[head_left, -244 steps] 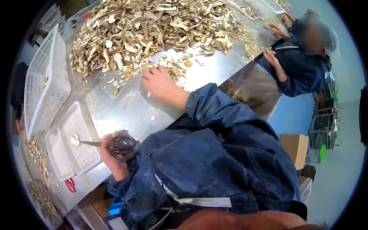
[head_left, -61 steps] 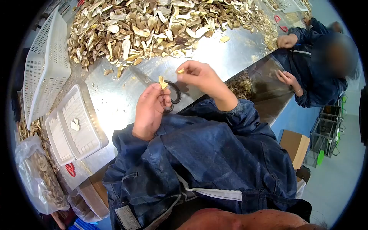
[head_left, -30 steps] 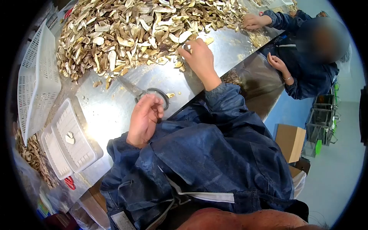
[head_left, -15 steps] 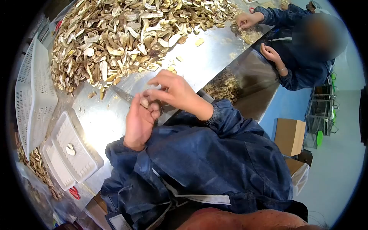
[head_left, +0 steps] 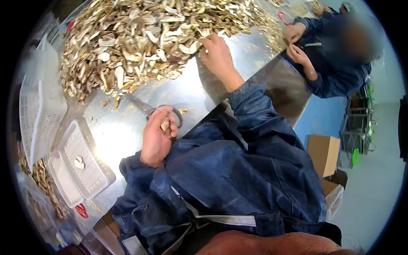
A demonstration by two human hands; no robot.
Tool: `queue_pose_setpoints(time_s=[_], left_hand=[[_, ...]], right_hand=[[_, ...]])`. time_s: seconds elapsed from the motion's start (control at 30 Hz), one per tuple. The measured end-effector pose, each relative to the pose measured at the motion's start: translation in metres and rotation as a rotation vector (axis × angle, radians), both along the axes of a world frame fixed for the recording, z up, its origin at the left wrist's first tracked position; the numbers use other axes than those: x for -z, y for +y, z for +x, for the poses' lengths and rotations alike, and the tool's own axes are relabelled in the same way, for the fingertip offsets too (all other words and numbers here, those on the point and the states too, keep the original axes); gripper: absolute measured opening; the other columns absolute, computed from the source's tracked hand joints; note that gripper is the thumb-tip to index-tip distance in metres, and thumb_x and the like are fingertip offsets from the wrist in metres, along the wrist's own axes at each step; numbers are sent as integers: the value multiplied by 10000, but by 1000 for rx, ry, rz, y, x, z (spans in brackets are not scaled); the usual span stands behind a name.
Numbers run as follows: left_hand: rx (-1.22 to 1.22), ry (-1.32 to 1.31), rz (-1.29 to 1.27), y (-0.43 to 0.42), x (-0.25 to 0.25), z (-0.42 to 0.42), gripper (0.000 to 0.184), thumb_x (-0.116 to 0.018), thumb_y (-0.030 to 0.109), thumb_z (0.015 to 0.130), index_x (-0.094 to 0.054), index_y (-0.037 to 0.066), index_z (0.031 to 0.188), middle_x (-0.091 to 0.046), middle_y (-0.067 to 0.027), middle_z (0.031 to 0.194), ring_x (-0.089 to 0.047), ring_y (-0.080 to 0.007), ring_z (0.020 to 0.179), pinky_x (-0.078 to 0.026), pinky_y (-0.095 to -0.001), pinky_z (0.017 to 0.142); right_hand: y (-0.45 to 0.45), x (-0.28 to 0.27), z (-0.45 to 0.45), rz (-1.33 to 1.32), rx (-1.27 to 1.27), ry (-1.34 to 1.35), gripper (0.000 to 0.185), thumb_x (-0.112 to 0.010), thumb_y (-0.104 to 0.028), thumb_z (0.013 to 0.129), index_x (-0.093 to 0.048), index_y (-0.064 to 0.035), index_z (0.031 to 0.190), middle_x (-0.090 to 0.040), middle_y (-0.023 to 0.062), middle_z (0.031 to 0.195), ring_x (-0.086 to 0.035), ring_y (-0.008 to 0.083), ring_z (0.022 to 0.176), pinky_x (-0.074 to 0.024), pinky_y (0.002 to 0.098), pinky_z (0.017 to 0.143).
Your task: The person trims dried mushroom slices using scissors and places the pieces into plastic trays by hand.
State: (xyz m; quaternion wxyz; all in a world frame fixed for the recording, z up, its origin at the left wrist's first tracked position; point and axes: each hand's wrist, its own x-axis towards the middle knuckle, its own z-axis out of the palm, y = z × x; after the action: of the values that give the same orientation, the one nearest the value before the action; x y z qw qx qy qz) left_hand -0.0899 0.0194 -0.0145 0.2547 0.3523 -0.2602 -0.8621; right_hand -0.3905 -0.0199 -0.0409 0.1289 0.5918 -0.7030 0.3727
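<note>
The right hand (head_left: pixel 219 59) has parted from the left hand (head_left: pixel 155 138): half a second ago the two met over the scissors (head_left: pixel 142 104), and now the right is out at the near edge of the pile (head_left: pixel 123 46), fingers curled down by the slices. A small white bit shows by its thumb; I cannot tell whether the fingers pinch it. The left, close to where it was, has its fingers curled around a brown and pale piece (head_left: pixel 165 124), which sits against them above the table (head_left: pixel 112 131); a second ago no piece showed in that hand. The scissors, in the left hand eight seconds ago, lie on the table, their black handles partly behind that hand; whether they touch it cannot be told. The tray (head_left: pixel 91 178) keeps its white pieces (head_left: pixel 79 162), with the red scissors (head_left: pixel 81 211) just beside it. Across the corner, a co-worker's hands (head_left: pixel 294 32), apart half a second ago, have come together.
</note>
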Motion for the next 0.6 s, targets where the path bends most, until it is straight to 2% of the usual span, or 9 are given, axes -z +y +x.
queue_pose_setpoints(time_s=[0.13,0.2,0.27,0.3,0.33,0.37,0.47,0.53,0.6], left_hand=[[-107,-29,12,9,-2,8,196,-551,241,1033,-598,83,1139,-562,-9,821,-494,-113,675,-387,-270,585],[-69,128,-49,14,16,-2,159,-568,241,1019,-607,90,1051,-545,6,774,-480,-109,647,-368,-263,566],[-95,129,-35,10,23,3,149,-561,211,1020,-603,70,992,-568,-13,755,-501,-117,622,-392,-269,546],[-92,125,-17,5,15,6,143,-556,186,1020,-599,52,995,-593,-30,774,-524,-124,634,-405,-264,549],[-91,147,-38,2,18,14,144,-554,175,1019,-585,35,1037,-605,-46,795,-530,-131,637,-407,-266,544],[-95,160,-37,-1,20,19,156,-543,177,1026,-570,31,1069,-613,-54,815,-550,-138,661,-425,-272,551],[-154,115,-81,0,14,5,213,-514,205,1047,-534,25,1158,-631,-78,921,-593,-156,744,-489,-284,612],[-191,123,-88,-3,13,8,285,-509,271,1054,-512,31,1208,-621,-86,984,-610,-162,814,-522,-289,667],[-240,164,-84,-1,12,4,389,-517,378,1053,-488,44,1249,-590,-85,1023,-619,-163,896,-541,-293,722]], right_hand=[[-30,16,1,32,-135,3,352,-638,30,711,-764,-113,1007,-660,177,959,-618,386,943,-513,466,836],[-9,-11,-1,129,-154,28,351,-678,25,708,-757,-79,1034,-665,155,979,-633,367,914,-518,449,801],[-16,7,-12,71,-209,-22,294,-695,-18,786,-738,-75,1071,-666,130,1000,-633,352,935,-509,419,802],[-17,4,-13,51,-175,171,212,-689,-59,858,-721,-49,1067,-668,135,1025,-626,348,942,-504,420,811],[-14,-2,-5,101,-174,126,179,-678,-84,901,-712,-37,1070,-670,157,1074,-617,357,977,-498,438,825],[-10,-7,3,-1,-208,174,165,-685,-145,943,-711,-19,1046,-684,121,966,-628,257,863,-491,371,746],[18,-45,50,285,-126,-372,213,-700,-210,961,-712,-4,1011,-644,56,805,-568,132,746,-440,283,650],[33,-49,86,262,-244,-477,256,-703,-240,973,-710,16,987,-587,12,721,-494,70,695,-380,230,600],[45,-52,112,296,-368,-542,186,-706,-143,950,-705,36,1002,-633,39,772,-535,95,687,-424,265,607]])
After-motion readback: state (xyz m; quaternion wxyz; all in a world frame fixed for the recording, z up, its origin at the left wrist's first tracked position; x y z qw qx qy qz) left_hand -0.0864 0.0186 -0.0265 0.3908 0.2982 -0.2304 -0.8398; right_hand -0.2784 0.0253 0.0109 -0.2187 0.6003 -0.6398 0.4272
